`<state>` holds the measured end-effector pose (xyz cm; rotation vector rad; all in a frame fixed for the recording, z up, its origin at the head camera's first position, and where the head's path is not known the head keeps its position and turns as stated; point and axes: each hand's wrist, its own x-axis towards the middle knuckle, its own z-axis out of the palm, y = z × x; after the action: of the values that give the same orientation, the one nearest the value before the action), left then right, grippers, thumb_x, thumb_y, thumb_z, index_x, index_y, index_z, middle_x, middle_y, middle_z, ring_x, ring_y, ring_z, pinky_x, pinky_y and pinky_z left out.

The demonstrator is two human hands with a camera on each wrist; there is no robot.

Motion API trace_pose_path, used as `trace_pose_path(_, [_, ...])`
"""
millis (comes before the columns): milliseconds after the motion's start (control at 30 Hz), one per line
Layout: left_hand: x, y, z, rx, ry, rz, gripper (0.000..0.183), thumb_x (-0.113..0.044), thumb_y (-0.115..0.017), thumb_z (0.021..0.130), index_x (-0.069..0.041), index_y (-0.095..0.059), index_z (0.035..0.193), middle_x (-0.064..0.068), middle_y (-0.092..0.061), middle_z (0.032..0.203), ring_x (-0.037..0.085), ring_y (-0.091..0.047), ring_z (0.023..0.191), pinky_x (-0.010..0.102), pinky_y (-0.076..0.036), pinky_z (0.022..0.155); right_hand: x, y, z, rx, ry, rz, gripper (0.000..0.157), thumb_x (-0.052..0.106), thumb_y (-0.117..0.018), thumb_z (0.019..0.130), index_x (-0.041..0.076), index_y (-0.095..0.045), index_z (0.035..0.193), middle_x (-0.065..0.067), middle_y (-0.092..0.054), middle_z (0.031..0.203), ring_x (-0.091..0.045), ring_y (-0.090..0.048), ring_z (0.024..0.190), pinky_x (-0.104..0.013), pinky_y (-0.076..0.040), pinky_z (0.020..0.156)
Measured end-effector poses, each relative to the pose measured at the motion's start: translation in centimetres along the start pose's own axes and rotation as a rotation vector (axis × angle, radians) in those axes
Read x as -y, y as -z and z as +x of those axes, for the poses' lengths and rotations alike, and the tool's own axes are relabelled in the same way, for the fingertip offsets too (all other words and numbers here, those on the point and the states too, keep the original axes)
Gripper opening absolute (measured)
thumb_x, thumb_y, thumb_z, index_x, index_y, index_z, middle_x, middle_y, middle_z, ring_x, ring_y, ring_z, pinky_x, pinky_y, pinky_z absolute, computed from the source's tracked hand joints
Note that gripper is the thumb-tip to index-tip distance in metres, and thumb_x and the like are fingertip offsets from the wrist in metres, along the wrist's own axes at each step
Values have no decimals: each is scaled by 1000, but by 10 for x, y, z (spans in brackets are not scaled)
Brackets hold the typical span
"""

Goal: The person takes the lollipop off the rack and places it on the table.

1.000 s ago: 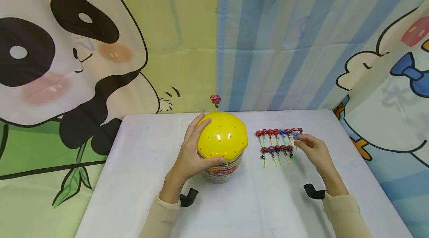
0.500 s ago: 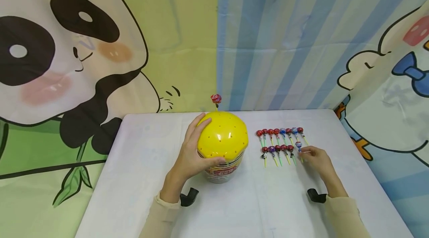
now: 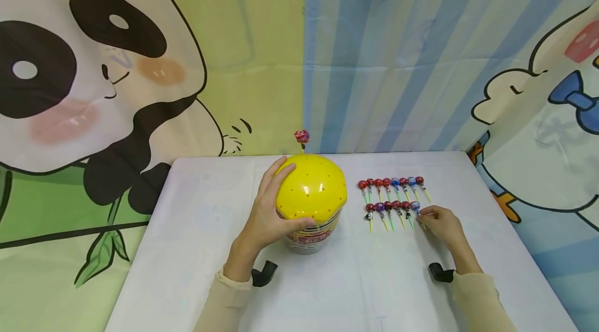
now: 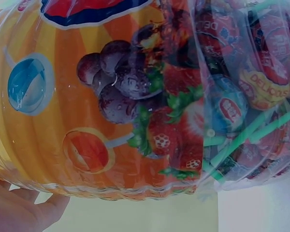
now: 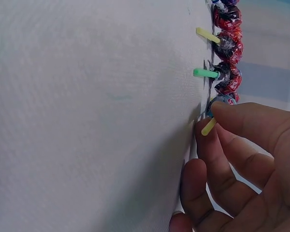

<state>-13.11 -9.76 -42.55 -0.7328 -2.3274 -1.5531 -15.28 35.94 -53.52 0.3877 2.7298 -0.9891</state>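
My left hand (image 3: 269, 217) grips a clear plastic jar (image 3: 311, 238) by its domed yellow lid (image 3: 311, 186), fingers over the far left side and thumb across the front. The left wrist view shows the jar's fruit-printed label (image 4: 111, 96) and wrapped lollipops (image 4: 227, 104) inside. A single red lollipop (image 3: 301, 136) stands up from the lid's far side. My right hand (image 3: 442, 223) pinches a blue-wrapped lollipop (image 3: 415, 206) by its yellow stick (image 5: 209, 126), at the right end of the nearer row of lollipops (image 3: 388, 206), its head beside the last red one.
A farther row of lollipops (image 3: 387, 182), mostly red with some blue, lies behind the nearer row on the white table (image 3: 355, 280). A cartoon-printed backdrop (image 3: 262, 62) rises behind the table. Black camera mounts (image 3: 264, 274) stick out from both wrists.
My right hand has brought the blue lollipop from the right end of the farther row toward me, then left to the end of the nearer row. The left hand stays on the lid.
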Motion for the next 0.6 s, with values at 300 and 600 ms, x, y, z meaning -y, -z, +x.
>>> trace_pose_path(300, [-1,0,1,-5,-11,6,103,-41,-92,67,-33,-36,154,2,-19,163,22,-35,140,53,-44,102,1,3,-2,-18,10,-16,33,27,-63,98,-1,-65,116,-19,-65,101,-31,-57,87,-37,-46,66])
trace_pose_path(600, [-1,0,0,-1,1,10,101,-47,-90,69,-34,-36,153,-3,-19,163,22,-35,139,54,-45,101,51,14,-11,-166,234,17,37,33,-62,100,0,-66,118,-23,-67,111,-41,-61,100,-50,-52,73])
